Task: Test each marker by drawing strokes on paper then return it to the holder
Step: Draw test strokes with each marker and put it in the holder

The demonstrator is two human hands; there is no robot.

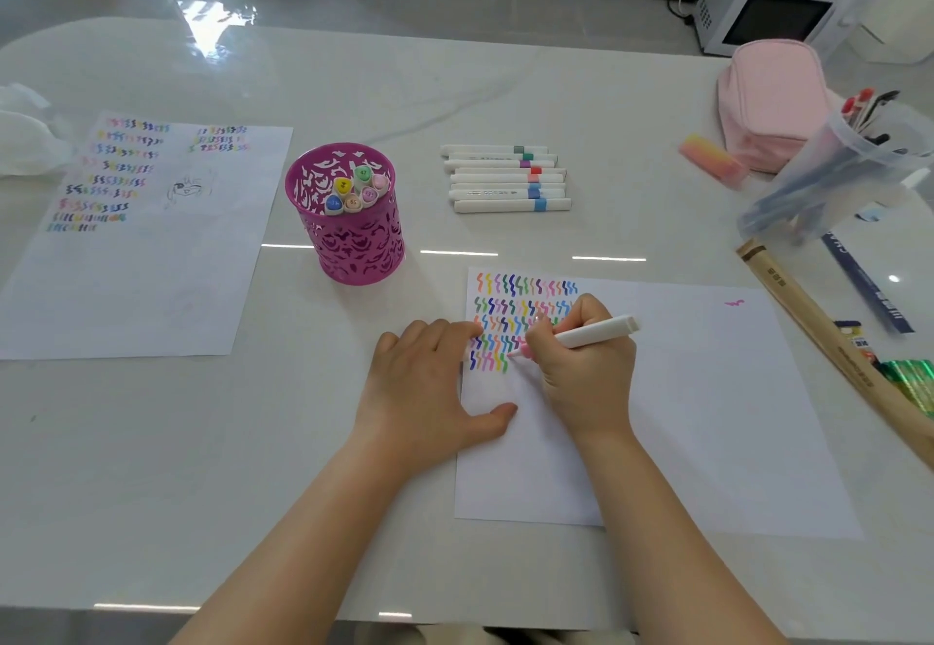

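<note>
1. At the far left, a white paper sheet covered with rows of small coloured strokes (151, 250) lies flat on the glossy pale tabletop (202, 467).
2. Just right of it stands a magenta cut-out metal holder (359, 245), upright, with several round-capped markers (354, 189) inside.
3. The left hand (429, 391) lies palm down across the left edge of the white test sheet (707, 417). Its fingers are straight and spread and hold nothing; the thumb rests on the paper.
4. Beyond the hands, a row of white-bodied markers with coloured bands (508, 179) lies side by side on the tabletop.
5. The right hand (589, 376) rests on the test sheet, fingers curled tight round a white marker with a pink tip (599, 333), gripping it low near the tip.
6. That marker slants, its blunt end up and to the right, and its tip meets the paper at the end of the lowest row of wavy multicoloured strokes (520, 311).
7. At the far right sits a soft pink pencil case (768, 103).
</note>
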